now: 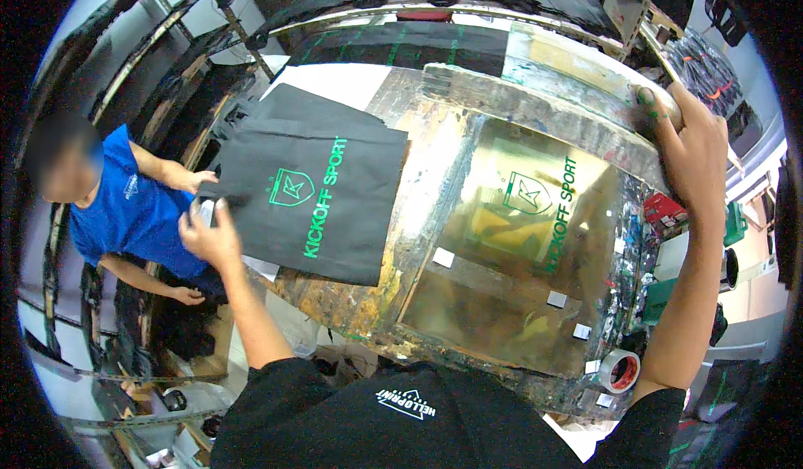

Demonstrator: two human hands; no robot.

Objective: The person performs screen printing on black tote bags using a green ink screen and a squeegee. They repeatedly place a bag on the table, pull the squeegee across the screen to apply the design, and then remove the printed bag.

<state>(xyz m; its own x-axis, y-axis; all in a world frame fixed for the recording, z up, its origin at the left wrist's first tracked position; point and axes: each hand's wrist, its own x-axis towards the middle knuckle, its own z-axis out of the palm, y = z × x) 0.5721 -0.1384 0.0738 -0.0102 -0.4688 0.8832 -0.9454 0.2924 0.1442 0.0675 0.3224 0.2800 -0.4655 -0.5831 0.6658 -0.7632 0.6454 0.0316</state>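
A flat black fabric piece (pixel 351 184) with a green crest and lettering spans the left side of the worktable. At its left edge, my left hand (pixel 216 239) has thumb and fingers bent round the cloth, partly hiding the grip. Beside it, a co-worker's hand (pixel 201 180) reaches the same edge. My right hand (pixel 696 155) is closed on the right end of a raised screen-printing frame (pixel 535 105), with green ink on the thumb. Under the frame lies a shiny, translucent printing surface (pixel 485 302) bearing the same green crest and lettering.
A roll of silver tape (pixel 620 372) lies at the table's near right corner. Small white squares (pixel 443 257) mark the printing surface. The co-worker in a blue shirt (pixel 142 210) stands at the left by racks. Black printed sheets (pixel 376 45) lie beyond the table.
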